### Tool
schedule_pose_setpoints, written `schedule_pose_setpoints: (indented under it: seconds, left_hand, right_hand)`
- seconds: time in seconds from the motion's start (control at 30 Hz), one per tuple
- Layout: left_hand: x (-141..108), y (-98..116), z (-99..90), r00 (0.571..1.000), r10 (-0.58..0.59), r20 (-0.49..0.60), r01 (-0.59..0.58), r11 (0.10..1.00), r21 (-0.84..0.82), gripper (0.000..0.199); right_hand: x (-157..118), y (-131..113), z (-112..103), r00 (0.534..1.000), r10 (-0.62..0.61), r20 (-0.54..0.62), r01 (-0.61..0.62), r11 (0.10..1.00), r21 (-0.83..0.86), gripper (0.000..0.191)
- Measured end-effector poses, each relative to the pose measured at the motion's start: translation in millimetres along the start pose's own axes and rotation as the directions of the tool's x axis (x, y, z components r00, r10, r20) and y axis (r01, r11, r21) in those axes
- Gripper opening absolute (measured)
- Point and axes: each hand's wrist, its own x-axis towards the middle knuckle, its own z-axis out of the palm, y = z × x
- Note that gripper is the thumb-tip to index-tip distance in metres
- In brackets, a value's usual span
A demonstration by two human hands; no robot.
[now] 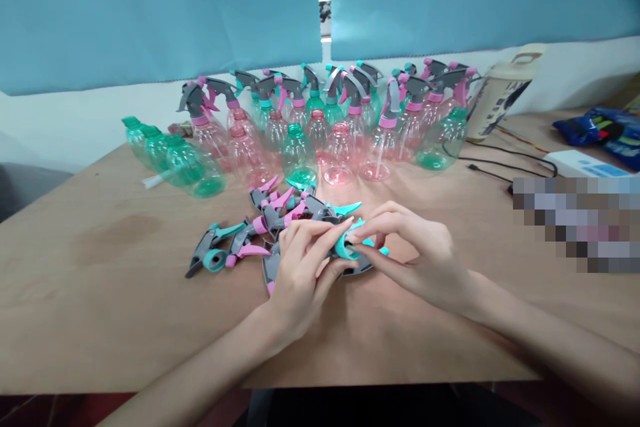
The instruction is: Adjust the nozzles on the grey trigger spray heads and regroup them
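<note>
Turquoise-collared spray head (346, 247), held over the middle of the tabletop (200, 340), toward its front edge: the left hand (297, 273) is nearly closed, fingers and thumb around it, while the right hand (425, 260) pinches at the collar's mouth. Whether a smaller part is between those fingertips, I cannot tell. Just beyond lie loose spray heads (273, 217), unattached. Farther back, bare-necked bottles remain without heads: a green bottle (299, 159) and pink bottle (339, 163) centrally, green bottles (185, 160) near the left edge. Toward the far edge, many bottles (383, 147) already carry heads, some with visible tubes inside; no liquid can be made out. Near the far right corner, a lidded tumbler (493, 100) hides its contents.
</note>
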Motion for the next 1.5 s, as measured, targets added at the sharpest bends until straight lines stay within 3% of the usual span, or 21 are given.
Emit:
schedule_pose_setpoints:
  seconds: [0.17,0.33,0.5,0.67,0.83,0.97,1.07,1.17,1.33,1.5]
  left_hand:
    - [1,3,-3.0,0.999,-0.033,-0.023,0.032,0.998,-0.056,0.026]
    - [-3,4,-4.4,0.997,-0.051,-0.065,0.046,0.996,-0.076,0.029]
    - [-5,5,-10.4,0.994,-0.081,-0.069,0.076,0.994,-0.073,0.029]
    - [-3,9,-10.4,0.991,-0.054,-0.123,0.05,0.998,-0.029,0.03]
    - [-3,14,1.5,0.989,-0.061,-0.133,0.047,0.993,-0.107,0.027]
    - [0,20,9.1,0.989,-0.054,-0.136,0.038,0.993,-0.115,0.03]
    - [4,24,13.5,0.99,-0.041,-0.137,0.022,0.99,-0.141,0.032]
    - [7,27,18.6,0.983,-0.077,-0.166,0.049,0.984,-0.17,0.028]
    - [10,33,26.9,0.986,-0.102,-0.133,0.069,0.971,-0.228,0.024]
    - [14,35,33.7,0.987,-0.098,-0.125,0.065,0.966,-0.249,0.025]
  right_hand:
    - [-3,-5,-1,0.998,0.056,0.016,-0.056,0.998,0.01,0.022]
    - [-12,-7,-2,0.995,0.098,0.019,-0.1,0.99,0.097,0.035]
    - [-14,-12,-1,0.969,0.201,0.142,-0.214,0.974,0.081,0.042]
    - [-11,-17,3,0.95,0.259,0.176,-0.28,0.954,0.109,0.053]
    - [-8,-23,4,0.93,0.326,0.17,-0.343,0.936,0.081,0.033]
    - [-10,-22,-1,0.933,0.339,0.12,-0.346,0.937,0.046,0.03]
    - [-15,-20,-6,0.933,0.356,0.058,-0.36,0.924,0.129,0.037]
    - [-20,-21,-14,0.943,0.331,0.026,-0.33,0.926,0.184,0.031]
    - [-22,-20,-29,0.964,0.253,0.081,-0.258,0.965,0.051,0.016]
    - [-26,-16,-36,0.984,0.178,0.033,-0.176,0.984,-0.041,0.011]
